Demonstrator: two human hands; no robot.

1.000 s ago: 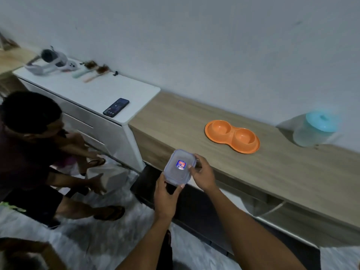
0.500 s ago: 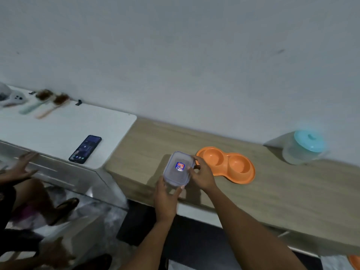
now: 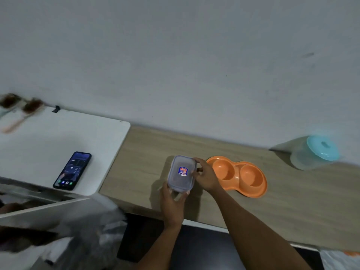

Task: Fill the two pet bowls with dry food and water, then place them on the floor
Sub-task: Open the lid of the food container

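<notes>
Two hands on one small box

Both of my hands hold a small clear box with a lid on it. The lid has a blue and red sticker in the middle. My left hand grips the near end of the box, with the thumb on one side and the fingers curled up on the other side. My right hand grips the right side of the box, with the fingers curled round the far corner. The box is over the wooden table, near its front edge. I cannot tell if it sits on the table or is a bit above it.

The orange pet bowls lie flat on the table, just beside my right hand. They are two round cups joined in one piece. Far to the right, a clear jug with a light blue lid stands by the wall, well apart from the bowls.

To the left of the table is a white cabinet. A dark phone lies on it near the front, with its screen lit. Two blurry brushes lie at the back of the cabinet, by the wall.
</notes>
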